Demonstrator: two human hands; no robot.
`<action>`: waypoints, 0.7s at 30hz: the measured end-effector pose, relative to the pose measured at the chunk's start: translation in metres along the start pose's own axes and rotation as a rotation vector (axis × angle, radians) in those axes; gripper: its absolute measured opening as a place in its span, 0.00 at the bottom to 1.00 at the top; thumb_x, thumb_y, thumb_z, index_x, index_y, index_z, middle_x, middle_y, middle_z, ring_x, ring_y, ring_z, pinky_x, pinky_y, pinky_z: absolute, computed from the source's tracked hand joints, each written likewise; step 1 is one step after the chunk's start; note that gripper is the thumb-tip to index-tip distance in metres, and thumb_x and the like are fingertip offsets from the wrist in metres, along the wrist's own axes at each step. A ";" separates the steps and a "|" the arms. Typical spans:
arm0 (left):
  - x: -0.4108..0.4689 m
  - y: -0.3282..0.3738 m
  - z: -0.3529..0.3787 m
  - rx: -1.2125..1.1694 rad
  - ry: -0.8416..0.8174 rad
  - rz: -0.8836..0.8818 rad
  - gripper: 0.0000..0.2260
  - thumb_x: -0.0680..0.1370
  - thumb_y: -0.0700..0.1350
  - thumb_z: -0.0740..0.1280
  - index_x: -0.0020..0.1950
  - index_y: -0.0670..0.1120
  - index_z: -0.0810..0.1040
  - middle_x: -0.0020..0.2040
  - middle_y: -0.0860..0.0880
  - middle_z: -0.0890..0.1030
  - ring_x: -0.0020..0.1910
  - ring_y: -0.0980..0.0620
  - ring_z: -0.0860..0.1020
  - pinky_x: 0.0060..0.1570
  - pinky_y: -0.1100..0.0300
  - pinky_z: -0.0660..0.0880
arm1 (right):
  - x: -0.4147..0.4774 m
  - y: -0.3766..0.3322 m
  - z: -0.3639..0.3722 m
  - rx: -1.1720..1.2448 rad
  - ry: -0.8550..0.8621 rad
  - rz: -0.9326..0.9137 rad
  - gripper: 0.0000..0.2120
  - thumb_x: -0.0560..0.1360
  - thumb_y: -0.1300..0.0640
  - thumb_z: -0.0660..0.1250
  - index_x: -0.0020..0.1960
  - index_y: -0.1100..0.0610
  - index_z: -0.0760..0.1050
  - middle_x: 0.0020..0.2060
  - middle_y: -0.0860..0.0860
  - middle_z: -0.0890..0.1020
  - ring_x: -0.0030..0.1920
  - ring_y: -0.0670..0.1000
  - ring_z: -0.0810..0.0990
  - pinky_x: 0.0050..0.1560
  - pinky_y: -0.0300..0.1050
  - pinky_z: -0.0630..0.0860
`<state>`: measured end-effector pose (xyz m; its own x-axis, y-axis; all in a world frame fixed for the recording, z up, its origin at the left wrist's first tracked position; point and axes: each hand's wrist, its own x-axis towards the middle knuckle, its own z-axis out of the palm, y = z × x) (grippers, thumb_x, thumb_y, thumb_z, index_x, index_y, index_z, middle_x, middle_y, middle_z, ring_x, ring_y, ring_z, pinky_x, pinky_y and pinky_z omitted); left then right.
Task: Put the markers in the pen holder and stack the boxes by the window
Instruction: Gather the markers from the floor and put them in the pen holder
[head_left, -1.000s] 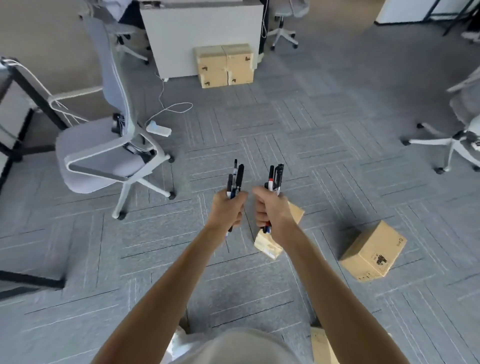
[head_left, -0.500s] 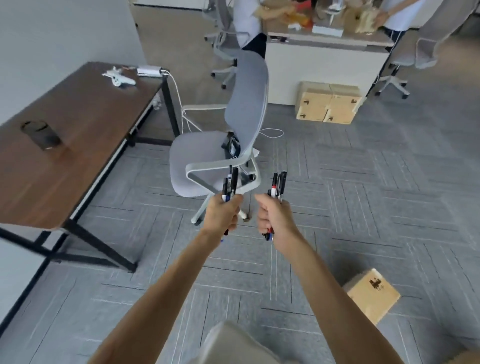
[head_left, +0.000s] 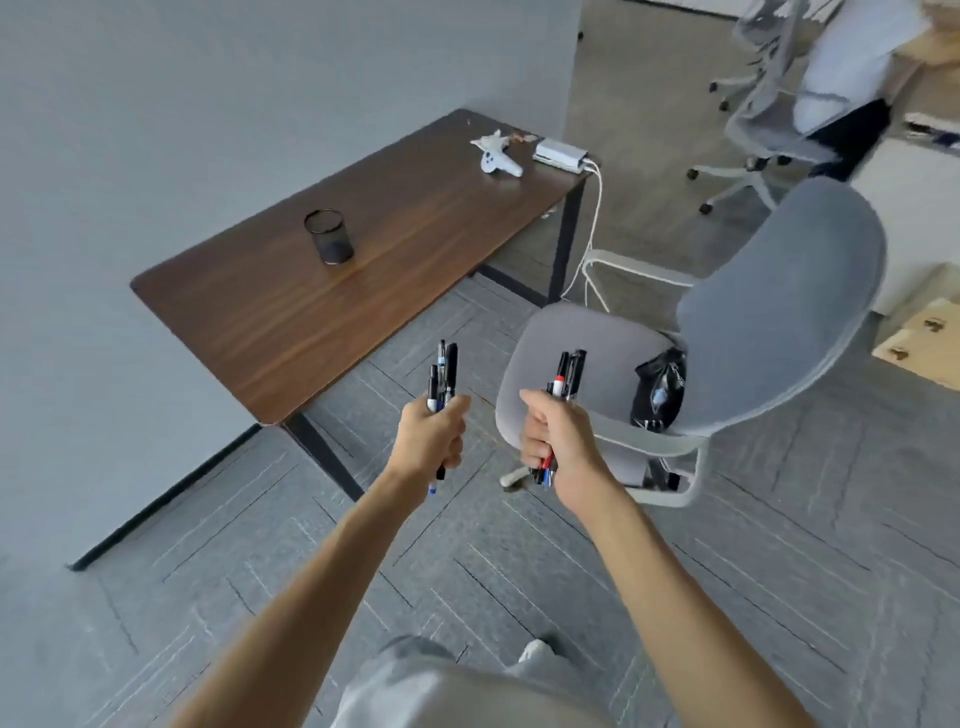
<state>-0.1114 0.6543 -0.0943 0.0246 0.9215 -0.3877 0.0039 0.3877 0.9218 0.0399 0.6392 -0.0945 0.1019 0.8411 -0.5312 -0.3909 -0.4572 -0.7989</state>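
Observation:
My left hand (head_left: 430, 435) is closed around a bundle of markers (head_left: 444, 373) that stick up from the fist. Another bundle of markers (head_left: 567, 373), one with a red band, is gripped in my right hand (head_left: 556, 439). Both fists are held out over the grey carpet, side by side. A black mesh pen holder (head_left: 329, 237) stands upright on the brown wooden table (head_left: 291, 322), ahead and to the left of my hands. A cardboard box (head_left: 922, 338) shows at the right edge, on the floor.
A grey office chair (head_left: 737, 332) with a black bag (head_left: 658, 387) on its seat stands just right of my hands. A white controller (head_left: 493, 152) and a power strip (head_left: 561, 155) lie at the table's far end. Another chair with a seated person (head_left: 841, 78) is at the back right.
The view has swung left: the table and pen holder have come toward the centre and the boxes have slid out to the right. Both hands still grip their markers.

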 end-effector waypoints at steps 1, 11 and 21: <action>0.009 0.006 -0.007 -0.017 0.044 -0.006 0.17 0.79 0.38 0.62 0.34 0.50 0.59 0.25 0.53 0.62 0.20 0.56 0.59 0.22 0.65 0.58 | 0.014 -0.008 0.009 -0.010 -0.027 0.016 0.22 0.77 0.59 0.65 0.29 0.51 0.59 0.22 0.47 0.59 0.22 0.47 0.56 0.23 0.38 0.55; 0.103 0.042 -0.102 -0.237 0.336 0.029 0.16 0.79 0.37 0.62 0.36 0.49 0.60 0.24 0.54 0.62 0.21 0.56 0.58 0.22 0.65 0.56 | 0.136 -0.056 0.134 -0.102 -0.206 0.062 0.22 0.77 0.58 0.66 0.28 0.51 0.60 0.20 0.45 0.61 0.19 0.45 0.58 0.22 0.37 0.54; 0.239 0.095 -0.218 -0.260 0.311 0.043 0.14 0.79 0.38 0.63 0.36 0.48 0.63 0.26 0.52 0.62 0.21 0.56 0.59 0.21 0.64 0.57 | 0.238 -0.088 0.281 -0.134 -0.199 0.020 0.21 0.77 0.58 0.67 0.29 0.52 0.63 0.21 0.47 0.64 0.21 0.46 0.61 0.25 0.40 0.60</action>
<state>-0.3229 0.9163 -0.1010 -0.2842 0.8849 -0.3692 -0.2441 0.3056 0.9203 -0.1584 0.9602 -0.0716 -0.0923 0.8657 -0.4920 -0.2645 -0.4976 -0.8261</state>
